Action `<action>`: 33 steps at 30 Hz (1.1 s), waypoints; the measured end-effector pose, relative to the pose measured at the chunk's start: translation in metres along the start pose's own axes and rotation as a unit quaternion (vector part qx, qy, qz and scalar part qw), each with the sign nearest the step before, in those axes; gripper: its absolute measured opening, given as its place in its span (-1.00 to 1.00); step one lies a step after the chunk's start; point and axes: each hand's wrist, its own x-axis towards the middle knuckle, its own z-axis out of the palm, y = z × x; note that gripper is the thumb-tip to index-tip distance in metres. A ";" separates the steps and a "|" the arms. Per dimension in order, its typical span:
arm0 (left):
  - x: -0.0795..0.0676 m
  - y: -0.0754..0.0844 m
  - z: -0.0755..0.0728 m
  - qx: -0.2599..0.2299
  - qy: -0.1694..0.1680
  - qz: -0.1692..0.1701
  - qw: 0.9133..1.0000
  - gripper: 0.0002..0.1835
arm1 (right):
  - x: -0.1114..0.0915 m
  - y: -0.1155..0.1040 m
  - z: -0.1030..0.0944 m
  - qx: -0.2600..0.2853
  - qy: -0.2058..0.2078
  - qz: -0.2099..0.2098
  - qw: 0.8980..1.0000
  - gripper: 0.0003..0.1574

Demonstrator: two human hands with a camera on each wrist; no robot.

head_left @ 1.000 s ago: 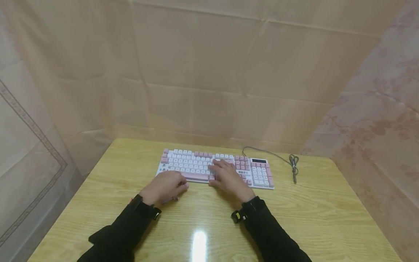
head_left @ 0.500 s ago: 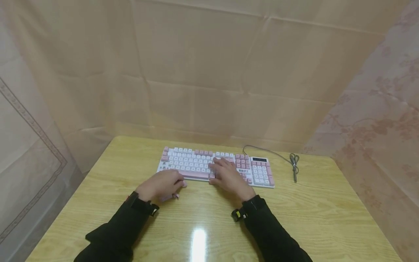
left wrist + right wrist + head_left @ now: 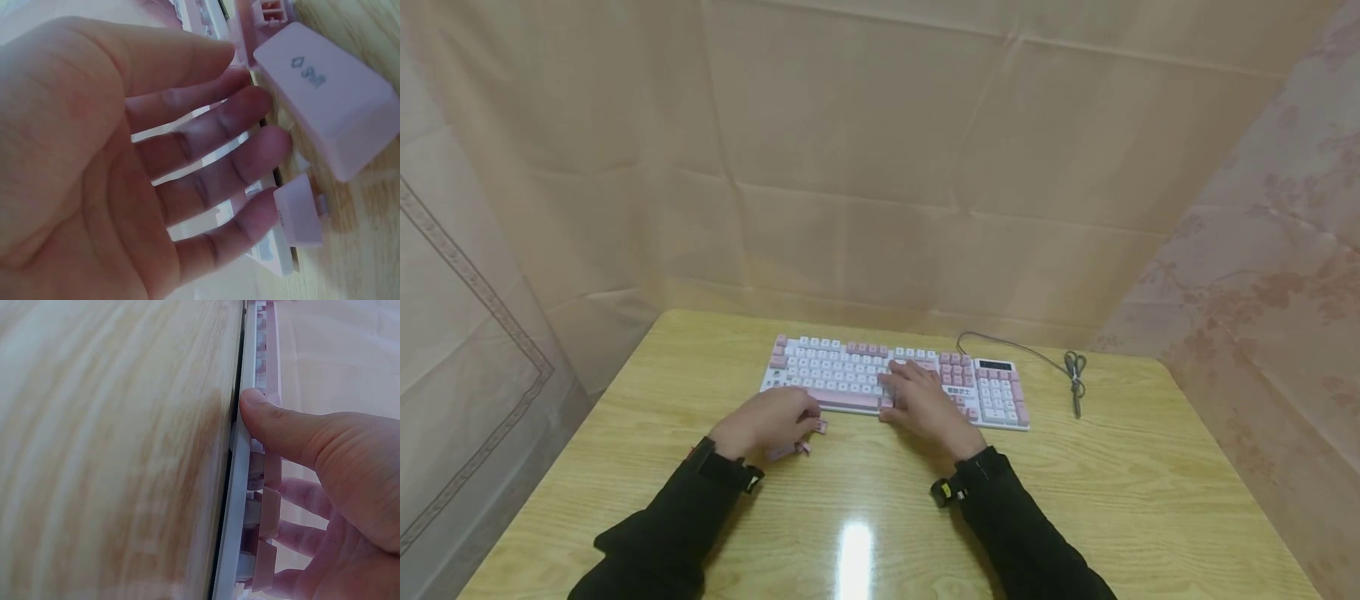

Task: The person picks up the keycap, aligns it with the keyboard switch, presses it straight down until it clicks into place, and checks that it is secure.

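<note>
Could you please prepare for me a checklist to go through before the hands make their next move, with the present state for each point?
1. Pink plastic keycap pinched by the left hand: ok, it appears held at the fingertips.
2. Its printed face turned up: not ok, the hollow underside shows.
3. Pink-and-white rectangular keyboard steadied: ok, the right hand rests on it, thumb at its front edge.
4. Key places near the left hand: cannot tell, the fingers mostly hide them.
5. Loose pink plastic Shift keycap readable: ok.
6. Bundled grey cable apart from both hands: ok.
</note>
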 end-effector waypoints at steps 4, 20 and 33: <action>0.001 0.000 0.000 -0.020 0.008 0.031 0.999 -0.87 | 0.000 0.000 0.000 0.001 0.002 -0.002 1.000 -0.19; 0.004 0.002 0.005 -0.019 -0.001 0.035 0.999 -0.91 | -0.001 -0.001 -0.003 0.008 0.001 -0.001 1.000 -0.21; 0.001 0.003 0.004 -0.026 -0.017 -0.001 1.000 -0.88 | 0.000 0.000 -0.001 0.003 0.000 -0.006 1.000 -0.21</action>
